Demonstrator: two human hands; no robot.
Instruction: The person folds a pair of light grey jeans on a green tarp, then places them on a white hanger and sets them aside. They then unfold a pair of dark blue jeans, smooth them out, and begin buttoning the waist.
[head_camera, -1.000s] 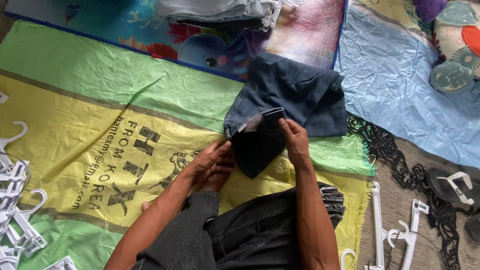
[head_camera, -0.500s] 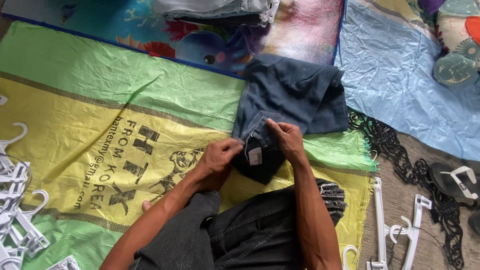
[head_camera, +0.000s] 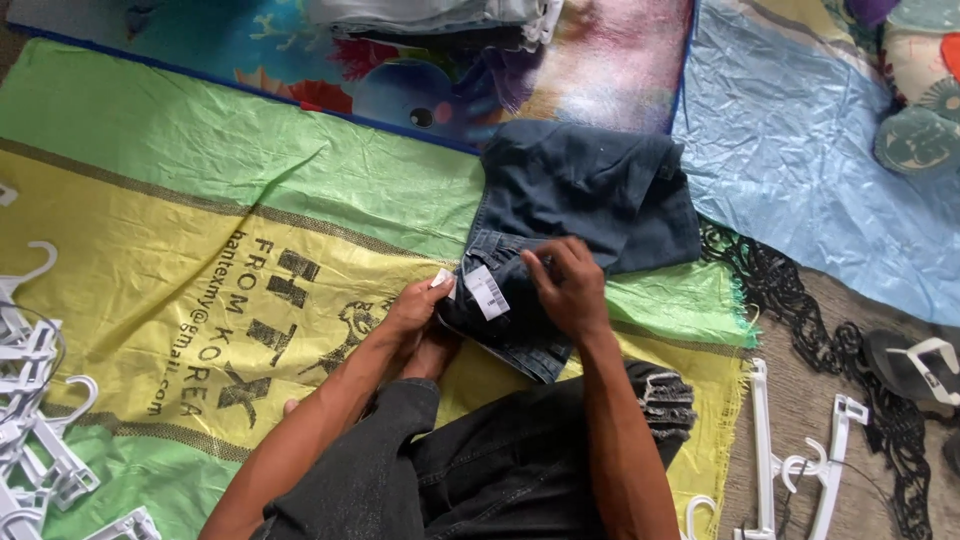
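At centre frame, the folded dark denim garment (head_camera: 560, 230) lies on the green-and-yellow mat (head_camera: 200, 230), its white tags (head_camera: 487, 291) now turned up, left hand (head_camera: 418, 305) pinching one, right hand (head_camera: 568, 285) pressing the fold.

The white paper tag (head_camera: 487, 291) on the folded dark denim garment (head_camera: 585, 195) now lies exposed; the left hand (head_camera: 415, 305) has shifted to its edge.

Small white rect. tag (head_camera: 487, 292) w/ dark print lies on folded dark jeans (head_camera: 575, 215)
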